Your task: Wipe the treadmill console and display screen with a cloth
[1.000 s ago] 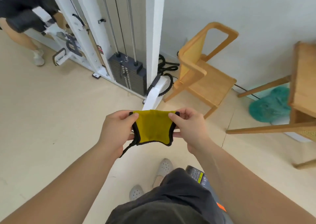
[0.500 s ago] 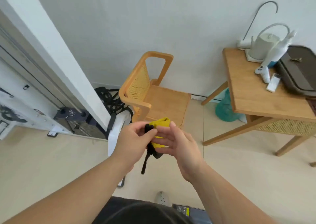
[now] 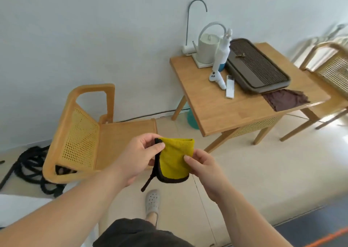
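Note:
A yellow cloth (image 3: 175, 158) with a black hem and a dangling black loop is folded in half and held in front of me at waist height. My left hand (image 3: 139, 156) pinches its upper left corner between thumb and fingers. My right hand (image 3: 202, 168) grips its right edge. No treadmill console or display screen is in view.
A wooden cane chair (image 3: 84, 135) stands at the left with black ropes (image 3: 33, 165) behind it. A wooden table (image 3: 226, 111) at the right carries a white kettle (image 3: 209, 47), a dark tray (image 3: 258, 65), a remote and a brown rag (image 3: 286, 99). A second chair (image 3: 331, 64) is far right.
My view has swung right, away from the weight machine toward the table. The cloth went from spread flat, to bunched between my hands, to folded in half now.

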### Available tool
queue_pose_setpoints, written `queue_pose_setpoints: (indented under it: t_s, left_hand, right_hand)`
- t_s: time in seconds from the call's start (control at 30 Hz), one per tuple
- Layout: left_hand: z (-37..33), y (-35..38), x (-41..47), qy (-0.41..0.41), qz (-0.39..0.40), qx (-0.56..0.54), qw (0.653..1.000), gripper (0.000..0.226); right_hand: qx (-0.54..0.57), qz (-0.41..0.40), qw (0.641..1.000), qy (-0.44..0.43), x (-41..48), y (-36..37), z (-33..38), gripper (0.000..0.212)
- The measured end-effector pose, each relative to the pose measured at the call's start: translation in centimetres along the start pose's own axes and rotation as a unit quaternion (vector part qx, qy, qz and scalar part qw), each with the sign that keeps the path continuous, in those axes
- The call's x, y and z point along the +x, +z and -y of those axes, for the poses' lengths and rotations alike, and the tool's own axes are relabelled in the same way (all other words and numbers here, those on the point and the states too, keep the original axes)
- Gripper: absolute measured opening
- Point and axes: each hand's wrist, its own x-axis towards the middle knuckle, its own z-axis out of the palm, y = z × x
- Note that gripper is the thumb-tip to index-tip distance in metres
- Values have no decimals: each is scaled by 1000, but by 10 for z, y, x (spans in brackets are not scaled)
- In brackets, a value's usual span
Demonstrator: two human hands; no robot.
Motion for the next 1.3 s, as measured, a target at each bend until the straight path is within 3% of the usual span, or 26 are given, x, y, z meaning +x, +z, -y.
queue_pose_setpoints:
  t_s: [0.3,0.43,0.6,0.9,1.13,1.2,1.3]
  left_hand:
    - [-29,15,148,-100,63,-6,993,16]
    - [-34,36,194,-134,70,-29,988,18]
    - [-25,68,244,-183,47,-77,979,19]
    - [-30,155,293,-229,-99,-114,962,19]
    - [-26,197,298,-236,-205,-144,939,23]
    - [-23,202,297,-226,-204,-127,944,32]
    - [-14,206,289,-236,-207,-60,948,42]
  right_hand:
    - [-29,-105,993,49,99,-39,56,20]
    - [-54,-105,990,80,133,-76,67,24]
    - [-115,-51,986,114,197,-130,76,24]
    - [-221,135,954,151,298,-226,91,20]
    - [-257,209,931,152,324,-249,92,25]
    - [-279,227,921,151,322,-250,90,35]
    - [-337,245,896,154,321,-252,82,69]
